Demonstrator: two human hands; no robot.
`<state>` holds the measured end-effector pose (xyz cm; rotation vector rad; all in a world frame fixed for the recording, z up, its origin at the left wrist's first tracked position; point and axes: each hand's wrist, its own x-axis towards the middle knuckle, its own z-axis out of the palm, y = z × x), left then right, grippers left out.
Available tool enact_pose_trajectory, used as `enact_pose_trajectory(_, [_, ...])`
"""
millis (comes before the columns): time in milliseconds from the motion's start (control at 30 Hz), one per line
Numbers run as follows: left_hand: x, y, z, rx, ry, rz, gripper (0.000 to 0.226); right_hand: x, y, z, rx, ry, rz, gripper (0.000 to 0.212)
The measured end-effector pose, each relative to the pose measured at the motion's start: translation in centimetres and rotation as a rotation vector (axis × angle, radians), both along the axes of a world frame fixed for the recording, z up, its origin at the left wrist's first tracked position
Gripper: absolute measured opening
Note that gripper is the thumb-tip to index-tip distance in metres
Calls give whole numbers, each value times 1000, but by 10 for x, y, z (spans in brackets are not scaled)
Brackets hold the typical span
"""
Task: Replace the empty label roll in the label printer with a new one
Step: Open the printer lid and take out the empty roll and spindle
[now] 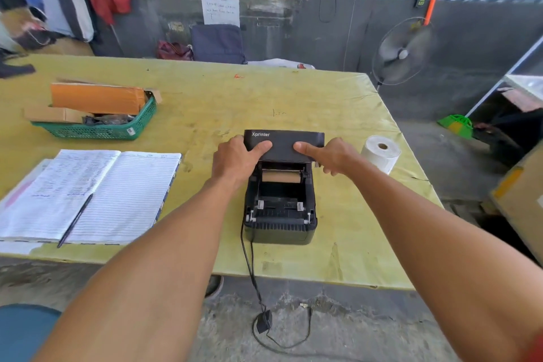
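While both hands grip the raised lid [283, 144] of the black plastic label printer [280, 209], the brown cardboard empty core [280, 176] lies crosswise beneath — new white roll [381, 153] at three o'clock, nearer the right hand [330, 156]; left hand [236, 160] farther.

We reach both bare arms forward, nearly straight at the elbows and converging toward the middle. Our left hand [235, 160] sits palm down with its thumb stretched out to the right and the fingers curled downward. Our right hand [329, 156] mirrors it, the thumb pointing left toward the other thumb, the fingers folded under. The two thumbs lie level, a gap between their tips.
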<state>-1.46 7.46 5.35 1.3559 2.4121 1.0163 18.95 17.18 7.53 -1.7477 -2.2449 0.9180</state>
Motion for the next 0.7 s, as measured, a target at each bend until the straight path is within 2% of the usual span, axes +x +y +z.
enact_pose_trajectory(167, [-11,23,15,-39,-19,-34,61,-10,15,11,-7,24,-63,89])
enact_pose_trajectory(333, [-18,40,18,-45,-67,-36,55,-21,20,9,77,76,-155,75])
enact_pose_trajectory(700, [-26,74,27,-69,-170,1,57,-41,44,24,98,152,-200,70])
